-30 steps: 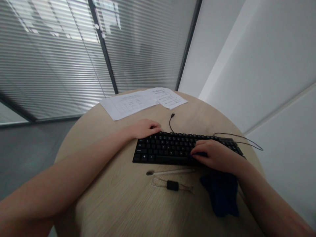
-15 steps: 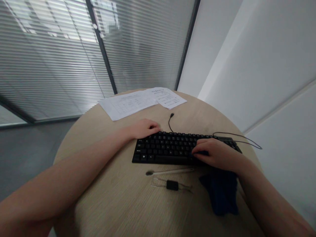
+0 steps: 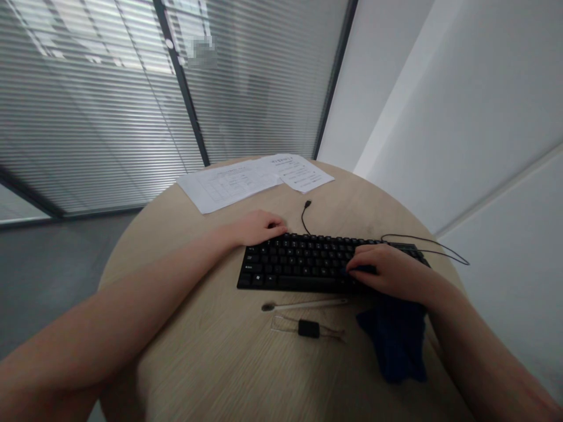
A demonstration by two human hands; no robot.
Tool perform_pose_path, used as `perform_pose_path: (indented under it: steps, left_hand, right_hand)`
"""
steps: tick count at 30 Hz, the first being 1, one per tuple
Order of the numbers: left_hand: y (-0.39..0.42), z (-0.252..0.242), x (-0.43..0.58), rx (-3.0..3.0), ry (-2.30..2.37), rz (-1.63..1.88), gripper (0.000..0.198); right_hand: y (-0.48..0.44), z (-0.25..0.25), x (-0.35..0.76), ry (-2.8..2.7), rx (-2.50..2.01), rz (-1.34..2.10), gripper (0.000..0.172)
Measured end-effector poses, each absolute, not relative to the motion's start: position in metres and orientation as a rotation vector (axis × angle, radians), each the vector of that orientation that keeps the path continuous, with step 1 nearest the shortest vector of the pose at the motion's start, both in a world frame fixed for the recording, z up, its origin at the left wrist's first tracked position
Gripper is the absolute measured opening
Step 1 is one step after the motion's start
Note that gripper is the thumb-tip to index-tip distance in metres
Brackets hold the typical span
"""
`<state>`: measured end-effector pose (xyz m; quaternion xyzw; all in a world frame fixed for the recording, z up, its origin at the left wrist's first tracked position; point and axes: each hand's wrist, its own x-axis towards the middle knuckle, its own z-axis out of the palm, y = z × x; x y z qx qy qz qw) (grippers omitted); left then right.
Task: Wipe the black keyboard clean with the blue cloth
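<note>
Head view: the left grip (image 3: 259, 227) rests at the far left corner of the black keyboard (image 3: 299, 264), fingers curled over its back edge; I cannot tell whether it clasps that edge. The right grip (image 3: 387, 271) lies on the keys toward the right end, fingertips bent down onto them; I cannot tell whether they pinch a key. The keyboard lies flat on the round bench (image 3: 197, 351). Just in front of it lie a thin brush (image 3: 303, 305) and a dark blue cloth (image 3: 398, 346), which is partly under the right wrist.

Black keyboard (image 3: 303, 264), dark blue cloth (image 3: 396, 343), pale woodgrain table (image 3: 211, 351).
</note>
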<state>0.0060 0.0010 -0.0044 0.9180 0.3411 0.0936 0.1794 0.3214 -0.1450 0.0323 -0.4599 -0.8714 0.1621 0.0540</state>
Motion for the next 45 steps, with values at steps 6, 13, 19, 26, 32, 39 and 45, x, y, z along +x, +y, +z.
perform_pose_path:
  steps: [6,13,19,26,32,39,45]
  left_hand:
    - [0.0003,-0.0037,0.0062,2.571,0.964,0.273,0.042]
    - [0.0009,-0.0052,0.0063,2.571,0.951,0.301,0.042]
    - [0.0010,-0.0049,0.0056,2.567,0.966,0.281,0.042]
    - [0.0000,-0.0027,0.0062,2.584,0.960,0.268,0.042]
    - [0.0002,-0.0027,0.0058,2.588,0.935,0.280,0.042]
    - [0.0009,-0.0038,0.0053,2.576,0.950,0.281,0.042]
    - [0.0013,-0.0038,0.0059,2.590,0.938,0.271,0.044]
  right_hand:
    - [-0.1442,0.0319,0.3213,-2.648,-1.438,0.512,0.019]
    - [-0.1428,0.0291,0.3209,-2.620,-1.445,0.526,0.018]
    - [-0.1431,0.0288,0.3210,-2.610,-1.427,0.538,0.018]
    - [-0.1429,0.0330,0.3279,-2.665,-1.457,0.523,0.020]
    - [-0.1427,0.0335,0.3264,-2.663,-1.440,0.507,0.021]
    - [-0.1453,0.0369,0.3241,-2.673,-1.441,0.507,0.021]
    - [-0.1452,0.0359,0.3269,-2.691,-1.425,0.528,0.021]
